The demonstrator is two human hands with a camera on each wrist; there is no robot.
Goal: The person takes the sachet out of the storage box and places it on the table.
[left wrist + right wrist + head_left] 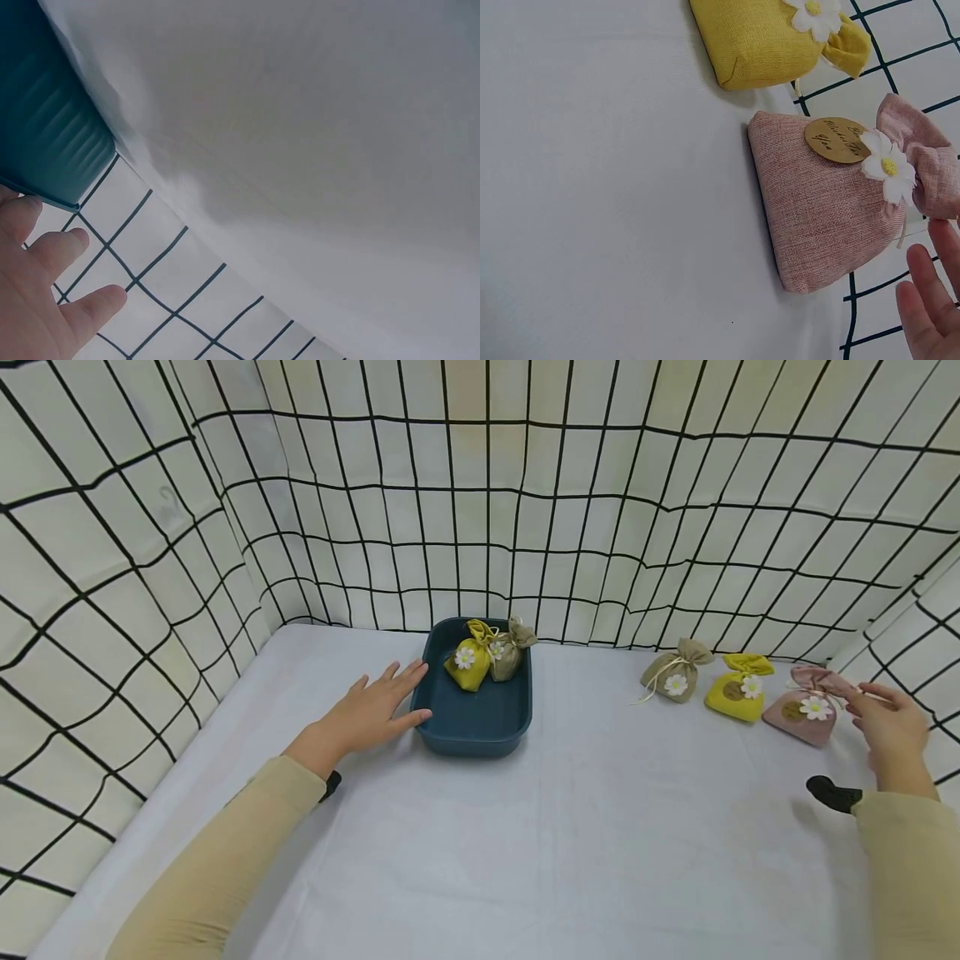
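2 sachets sit in blue tray (472, 727); left hand (375, 710) flat against its side, right hand (892, 731) open, reaching pink sachet (806, 714) near table's right edge; grasp likely next.

- Pink pouch (806, 714): a linen-like drawstring sachet lying flat on the white cloth at about 3 o'clock, gathered neck pointing to the far right. It carries a white daisy with a yellow centre and a round wooden tag with writing too small to read.
- Blue tray (474, 727): a deep, rounded rectangular tray, dark teal, standing upright at about 12 o'clock near the back wall, with ribbed outer sides in the left wrist view.
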